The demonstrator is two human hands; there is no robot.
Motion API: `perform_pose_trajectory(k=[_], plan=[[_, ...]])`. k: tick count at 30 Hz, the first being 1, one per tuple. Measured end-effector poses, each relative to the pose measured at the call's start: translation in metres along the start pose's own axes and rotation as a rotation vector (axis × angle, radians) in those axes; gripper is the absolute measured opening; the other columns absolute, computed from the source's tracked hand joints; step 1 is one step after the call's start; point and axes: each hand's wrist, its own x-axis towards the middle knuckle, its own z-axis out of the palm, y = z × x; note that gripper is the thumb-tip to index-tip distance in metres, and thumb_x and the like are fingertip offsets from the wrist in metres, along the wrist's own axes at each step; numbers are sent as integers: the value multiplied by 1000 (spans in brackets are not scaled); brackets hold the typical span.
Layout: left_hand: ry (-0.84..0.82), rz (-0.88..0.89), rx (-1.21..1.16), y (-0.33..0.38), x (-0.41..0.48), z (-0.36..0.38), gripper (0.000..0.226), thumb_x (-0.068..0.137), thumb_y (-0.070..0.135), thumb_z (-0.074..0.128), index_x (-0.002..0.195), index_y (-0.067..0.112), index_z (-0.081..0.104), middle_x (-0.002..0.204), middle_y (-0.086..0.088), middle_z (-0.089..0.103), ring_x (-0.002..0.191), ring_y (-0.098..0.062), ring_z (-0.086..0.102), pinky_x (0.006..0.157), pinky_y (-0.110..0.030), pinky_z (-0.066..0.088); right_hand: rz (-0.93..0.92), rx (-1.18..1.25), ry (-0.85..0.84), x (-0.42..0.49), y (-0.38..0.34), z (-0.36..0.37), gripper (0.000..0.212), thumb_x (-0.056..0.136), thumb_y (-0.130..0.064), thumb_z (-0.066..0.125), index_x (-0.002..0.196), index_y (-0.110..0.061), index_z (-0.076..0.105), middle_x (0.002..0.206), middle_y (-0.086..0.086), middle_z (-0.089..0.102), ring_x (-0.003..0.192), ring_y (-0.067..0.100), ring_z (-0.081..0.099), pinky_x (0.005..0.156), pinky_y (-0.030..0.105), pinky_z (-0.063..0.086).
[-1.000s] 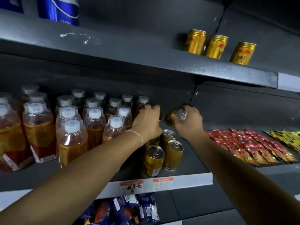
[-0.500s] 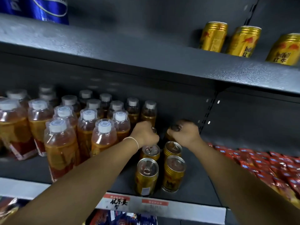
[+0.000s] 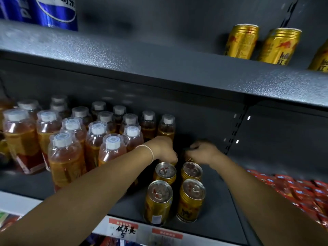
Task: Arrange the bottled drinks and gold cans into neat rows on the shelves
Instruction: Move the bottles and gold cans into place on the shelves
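Gold cans (image 3: 158,201) stand in two short rows on the middle shelf (image 3: 221,221), to the right of several bottled amber drinks (image 3: 113,151) with white caps. My left hand (image 3: 164,150) reaches to the back of the left row, fingers curled down over a gold can that is mostly hidden. My right hand (image 3: 204,151) grips the top of another gold can (image 3: 189,159) at the back of the right row; only its rim shows. More gold cans (image 3: 242,41) stand on the upper shelf at the right.
Blue cans (image 3: 55,11) stand on the upper shelf (image 3: 142,55) at the left. Red snack packets (image 3: 301,192) lie to the right on the middle shelf. Price tags (image 3: 123,229) hang on its front edge. Packets show below.
The can my right hand held tilted now stands at the back of the right row. Both hands have sunk lower onto the rear cans. The camera has moved closer and tilted.
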Motion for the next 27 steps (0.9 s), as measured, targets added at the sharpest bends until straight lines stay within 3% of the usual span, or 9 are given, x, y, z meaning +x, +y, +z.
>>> perform_pose_trajectory(k=[2, 5, 7, 9, 14, 17, 21, 24, 27], plan=[[56, 20, 73, 3, -3, -16, 22, 86, 34, 60, 75, 16, 55, 79, -1, 60, 65, -14, 54, 49, -23, 38, -22, -29, -40, 2, -7, -7, 32, 88, -52, 62, 97, -21, 67, 100, 2, 65, 95, 20, 61, 74, 28, 49], [288, 36, 74, 6, -7, -42, 12, 87, 22, 56, 77, 16, 52, 90, -8, 59, 75, -21, 56, 63, -28, 45, -124, -3, 130, 8, -26, -14, 41, 92, -47, 62, 120, -18, 67, 123, 5, 66, 110, 24, 62, 89, 29, 50], [468, 51, 115, 5, -8, -56, 11, 85, 19, 60, 88, 9, 61, 101, -14, 63, 91, -28, 61, 72, -30, 48, -234, 20, 240, 11, -43, -16, 35, 91, -47, 62, 115, -21, 70, 118, 6, 69, 108, 26, 64, 80, 24, 46], [559, 54, 186, 0, -5, -64, 28, 85, 21, 63, 107, 3, 63, 113, -18, 61, 104, -34, 60, 80, -34, 50, -288, 79, 258, 16, -57, -13, 35, 89, -46, 66, 115, -23, 68, 113, 4, 69, 105, 26, 65, 75, 24, 42], [444, -13, 298, -20, 4, -74, 34, 84, 28, 61, 111, 8, 61, 113, -18, 60, 99, -35, 61, 76, -39, 51, -283, 304, 252, 22, -81, -4, 51, 72, -46, 82, 115, -31, 58, 105, -10, 58, 99, 15, 60, 63, 12, 39], [343, 8, 238, -26, 8, -77, 17, 85, 26, 58, 96, 13, 58, 100, -14, 63, 81, -27, 58, 67, -34, 45, -267, 352, 275, 25, -88, 3, 62, 73, -36, 82, 127, -26, 53, 121, 1, 62, 110, 23, 61, 78, 22, 46], [319, 35, 217, -32, 12, -74, 19, 85, 25, 61, 98, 12, 61, 89, -8, 60, 75, -20, 55, 61, -28, 41, -247, 325, 275, 26, -93, 8, 82, 74, -29, 83, 143, -18, 41, 139, 13, 53, 126, 32, 51, 100, 36, 47], [332, 50, 252, -33, 15, -72, 18, 83, 25, 66, 93, 12, 59, 86, -7, 55, 84, -23, 57, 65, -27, 42, -220, 252, 248, 26, -92, 6, 84, 75, -34, 83, 146, -14, 42, 142, 13, 50, 129, 32, 48, 98, 34, 44], [279, 91, 246, -28, 11, -72, 14, 81, 21, 69, 85, 18, 56, 85, -4, 59, 71, -15, 54, 55, -21, 37, -173, 227, 237, 23, -89, 3, 83, 76, -39, 82, 144, -12, 43, 140, 12, 52, 126, 31, 52, 95, 33, 48]])
